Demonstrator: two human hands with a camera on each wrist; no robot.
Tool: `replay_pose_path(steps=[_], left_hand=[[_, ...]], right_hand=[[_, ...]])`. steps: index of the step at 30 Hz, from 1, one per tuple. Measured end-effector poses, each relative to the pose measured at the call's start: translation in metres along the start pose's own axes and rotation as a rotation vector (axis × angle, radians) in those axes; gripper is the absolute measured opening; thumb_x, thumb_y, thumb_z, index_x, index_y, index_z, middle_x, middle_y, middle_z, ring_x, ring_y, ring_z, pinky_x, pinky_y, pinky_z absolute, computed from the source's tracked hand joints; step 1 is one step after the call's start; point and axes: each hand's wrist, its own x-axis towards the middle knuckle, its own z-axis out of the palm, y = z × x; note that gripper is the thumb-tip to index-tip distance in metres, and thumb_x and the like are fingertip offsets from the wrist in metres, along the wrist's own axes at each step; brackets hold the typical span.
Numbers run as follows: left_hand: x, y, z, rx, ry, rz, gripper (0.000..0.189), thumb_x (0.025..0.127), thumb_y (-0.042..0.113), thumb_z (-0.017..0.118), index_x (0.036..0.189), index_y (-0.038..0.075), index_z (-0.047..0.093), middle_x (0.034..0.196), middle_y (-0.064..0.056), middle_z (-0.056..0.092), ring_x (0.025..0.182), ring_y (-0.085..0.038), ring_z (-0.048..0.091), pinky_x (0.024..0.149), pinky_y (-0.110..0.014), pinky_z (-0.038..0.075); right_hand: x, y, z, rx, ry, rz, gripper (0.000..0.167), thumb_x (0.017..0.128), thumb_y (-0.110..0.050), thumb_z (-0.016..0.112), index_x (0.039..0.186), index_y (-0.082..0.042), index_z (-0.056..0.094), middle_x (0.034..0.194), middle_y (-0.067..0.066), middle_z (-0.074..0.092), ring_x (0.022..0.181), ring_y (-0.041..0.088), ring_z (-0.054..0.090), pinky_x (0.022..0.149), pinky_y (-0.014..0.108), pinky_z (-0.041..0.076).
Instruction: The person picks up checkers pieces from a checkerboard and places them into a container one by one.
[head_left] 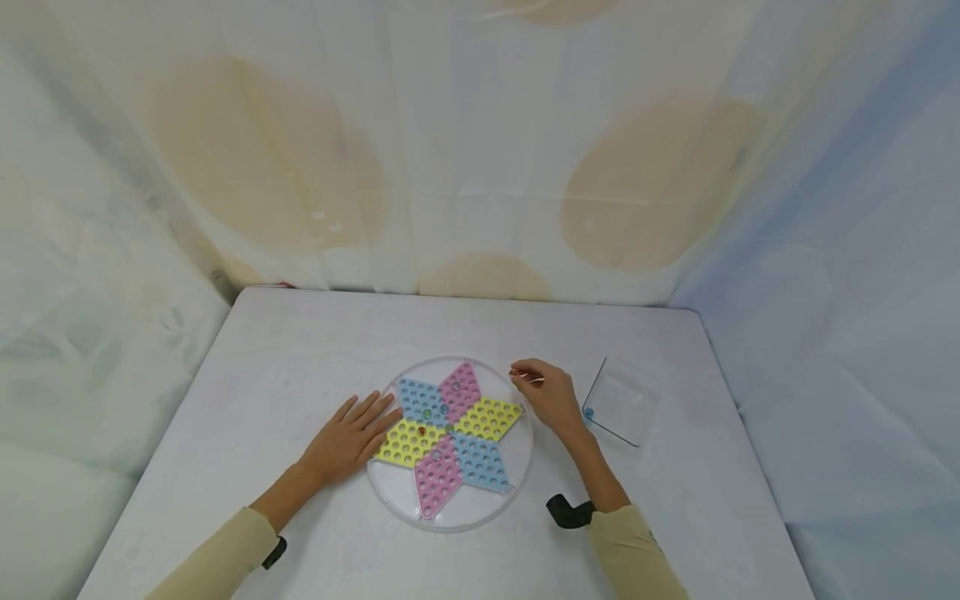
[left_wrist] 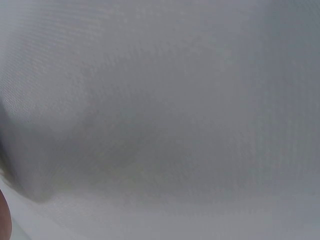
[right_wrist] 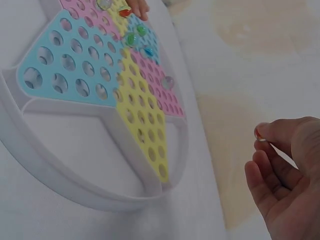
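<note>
A round white Chinese checkers board [head_left: 387, 492] with a pink, blue and yellow star lies on the table. Several glass marbles sit in its holes, among them a red one [head_left: 422, 431] and a green one [head_left: 427, 413]. My left hand [head_left: 341, 442] lies spread at the board's left rim, fingertips on the blue and yellow points. Beyond the right rim, my right hand [head_left: 551, 397] pinches a clear marble with red in it [right_wrist: 258, 133] between thumb and forefinger, raised above the board in the right wrist view. The left wrist view shows mostly blurred white cloth.
Right of my right hand lies a clear plastic bag or box [head_left: 630, 400] with dark edges and a blue marble [head_left: 588, 413] at its left corner. A white cloth covers the table [head_left: 300, 342]. Pale curtains [head_left: 465, 167] hang behind and at both sides.
</note>
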Motion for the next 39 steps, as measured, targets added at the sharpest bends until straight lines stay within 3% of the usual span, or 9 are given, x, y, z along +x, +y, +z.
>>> replay_pose_path(steps=[5, 11, 22, 34, 39], left_hand=[[0.000, 0.001, -0.002, -0.001, 0.005, 0.002, 0.057, 0.104, 0.040, 0.045, 0.157, 0.022, 0.035, 0.164, -0.004, 0.024, 0.151, -0.027, 0.015, 0.120, -0.049, 0.010], [0.000, 0.001, -0.001, -0.021, 0.075, 0.023, 0.056, 0.102, 0.038, 0.051, 0.154, 0.019, 0.042, 0.161, -0.006, 0.030, 0.148, -0.030, 0.023, 0.118, -0.053, 0.017], [-0.001, 0.000, 0.001, -0.015, 0.024, 0.006, 0.056, 0.104, 0.039, 0.046, 0.157, 0.022, 0.037, 0.164, -0.004, 0.025, 0.151, -0.027, 0.016, 0.120, -0.050, 0.010], [0.000, -0.001, 0.005, -0.007, 0.119, 0.039, 0.055, 0.102, 0.039, 0.049, 0.153, 0.019, 0.043, 0.160, -0.007, 0.033, 0.147, -0.031, 0.025, 0.117, -0.054, 0.019], [0.000, -0.001, 0.005, -0.001, 0.133, 0.041, 0.055, 0.102, 0.040, 0.049, 0.153, 0.019, 0.044, 0.160, -0.007, 0.033, 0.147, -0.031, 0.027, 0.117, -0.054, 0.020]], right_hand=[[0.001, 0.001, -0.015, 0.021, 0.009, 0.003, 0.020, 0.092, -0.007, 0.072, 0.110, 0.001, 0.073, 0.100, 0.009, 0.074, 0.093, 0.024, 0.068, 0.082, 0.037, 0.057], [-0.002, 0.005, -0.030, -0.002, 0.011, 0.051, 0.020, 0.092, -0.007, 0.073, 0.111, -0.001, 0.073, 0.102, 0.009, 0.074, 0.095, 0.022, 0.067, 0.083, 0.035, 0.057], [-0.012, 0.024, -0.056, -0.063, 0.010, 0.100, 0.022, 0.091, -0.006, 0.073, 0.112, 0.002, 0.072, 0.104, 0.011, 0.073, 0.099, 0.026, 0.067, 0.084, 0.034, 0.057], [-0.025, 0.049, -0.084, -0.063, 0.030, 0.089, 0.022, 0.092, -0.002, 0.071, 0.112, 0.004, 0.071, 0.103, 0.013, 0.072, 0.098, 0.027, 0.067, 0.078, 0.009, 0.048], [-0.033, 0.059, -0.091, -0.097, 0.030, 0.104, 0.023, 0.092, -0.002, 0.071, 0.114, 0.004, 0.070, 0.105, 0.013, 0.072, 0.100, 0.028, 0.067, 0.082, 0.019, 0.053]])
